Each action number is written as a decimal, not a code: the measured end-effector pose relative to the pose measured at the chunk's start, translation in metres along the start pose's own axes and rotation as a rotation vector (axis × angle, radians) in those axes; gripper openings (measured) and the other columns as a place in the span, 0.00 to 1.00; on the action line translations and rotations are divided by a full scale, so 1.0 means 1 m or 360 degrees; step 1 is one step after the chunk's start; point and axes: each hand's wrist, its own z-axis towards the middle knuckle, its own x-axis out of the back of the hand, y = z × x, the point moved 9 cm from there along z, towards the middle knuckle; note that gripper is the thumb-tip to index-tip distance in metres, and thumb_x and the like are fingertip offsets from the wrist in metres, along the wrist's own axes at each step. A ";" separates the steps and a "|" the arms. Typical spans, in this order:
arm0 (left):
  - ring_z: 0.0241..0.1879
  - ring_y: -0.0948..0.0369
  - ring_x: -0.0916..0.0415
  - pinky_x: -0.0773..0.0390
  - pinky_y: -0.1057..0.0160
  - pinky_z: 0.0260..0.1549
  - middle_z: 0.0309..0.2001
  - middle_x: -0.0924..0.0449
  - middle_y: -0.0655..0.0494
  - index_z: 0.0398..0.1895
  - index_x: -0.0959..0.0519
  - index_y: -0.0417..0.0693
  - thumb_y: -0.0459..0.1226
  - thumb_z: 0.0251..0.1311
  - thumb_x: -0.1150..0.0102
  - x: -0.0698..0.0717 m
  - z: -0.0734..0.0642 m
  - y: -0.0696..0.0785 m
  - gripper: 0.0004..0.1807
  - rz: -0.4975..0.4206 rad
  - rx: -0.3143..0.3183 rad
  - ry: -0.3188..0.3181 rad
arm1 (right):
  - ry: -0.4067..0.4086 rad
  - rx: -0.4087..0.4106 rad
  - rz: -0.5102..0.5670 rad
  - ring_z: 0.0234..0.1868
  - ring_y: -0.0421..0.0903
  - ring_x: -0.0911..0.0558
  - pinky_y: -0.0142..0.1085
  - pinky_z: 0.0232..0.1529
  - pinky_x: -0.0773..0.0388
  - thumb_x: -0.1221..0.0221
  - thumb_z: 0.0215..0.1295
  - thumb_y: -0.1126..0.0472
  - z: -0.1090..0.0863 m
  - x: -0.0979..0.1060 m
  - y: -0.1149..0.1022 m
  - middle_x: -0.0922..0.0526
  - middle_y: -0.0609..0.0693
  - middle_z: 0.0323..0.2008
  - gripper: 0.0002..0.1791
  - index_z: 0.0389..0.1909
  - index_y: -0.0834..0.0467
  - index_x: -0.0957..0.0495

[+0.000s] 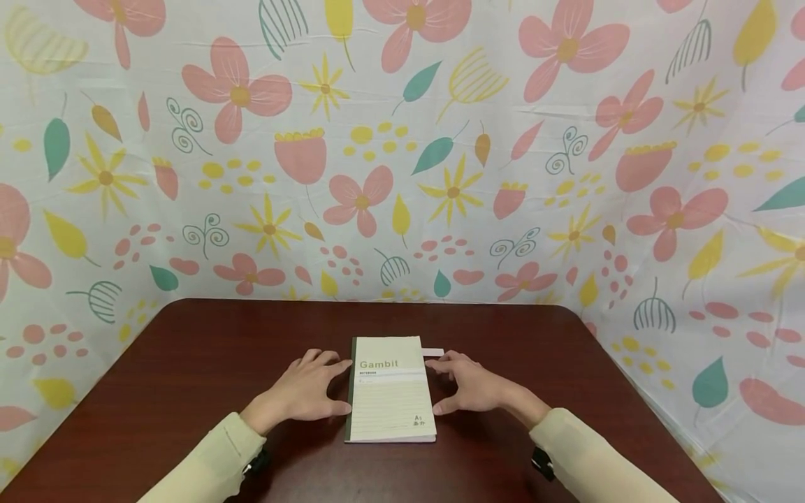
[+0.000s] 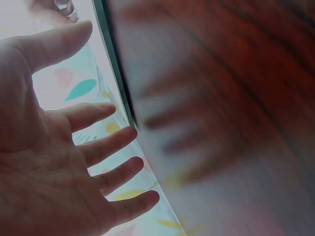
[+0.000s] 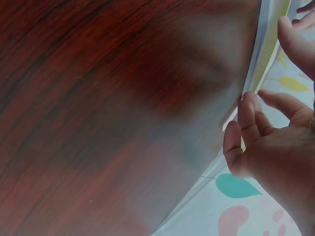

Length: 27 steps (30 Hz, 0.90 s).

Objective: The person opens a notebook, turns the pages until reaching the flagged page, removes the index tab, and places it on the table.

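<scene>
2 sleeves (image 1: 207, 457); 1 notebook (image 1: 390, 405) on the table (image 1: 534, 328).
Head: notebook lies flat between left hand (image 1: 305, 390) and right hand (image 1: 478, 386), both released. Left wrist: fingers (image 2: 110, 146) spread beside the spine (image 2: 114, 59). Right wrist: fingers (image 3: 247, 120) loosely bent at the opposite edge.

Table (image 1: 189, 377): dark red-brown, glossy; far corners (image 1: 182, 311) rounded at 10 and 2 o'clock. Cloth (image 1: 402, 119): white, creased, printed with pink flowers (image 1: 361, 202) and green leaves (image 1: 434, 155), hanging at the table's 12 o'clock.
</scene>
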 end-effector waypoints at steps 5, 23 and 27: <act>0.69 0.41 0.37 0.33 0.33 0.63 0.70 0.29 0.43 0.72 0.23 0.45 0.54 0.57 0.26 -0.002 0.002 0.002 0.42 0.0003 -0.0004 -0.0023 | 0.0020 -0.0022 -0.0037 0.59 0.55 0.26 0.63 0.60 0.36 0.21 0.57 0.51 -0.001 0.004 0.000 0.28 0.58 0.64 0.48 0.75 0.65 0.29; 0.71 0.39 0.40 0.38 0.35 0.68 0.70 0.29 0.43 0.70 0.22 0.40 0.51 0.59 0.25 -0.005 0.004 0.010 0.39 0.0006 -0.0005 -0.0053 | 0.0033 0.0191 0.0224 0.52 0.54 0.27 0.50 0.50 0.26 0.25 0.63 0.53 0.001 0.021 -0.025 0.23 0.57 0.55 0.46 0.77 0.66 0.33; 0.72 0.38 0.40 0.39 0.35 0.68 0.70 0.29 0.44 0.70 0.22 0.39 0.51 0.59 0.25 -0.007 0.004 0.011 0.40 -0.0006 0.0012 -0.0052 | 0.0062 0.0234 0.0316 0.53 0.55 0.26 0.48 0.50 0.25 0.25 0.64 0.54 0.003 0.025 -0.032 0.22 0.58 0.56 0.45 0.77 0.64 0.33</act>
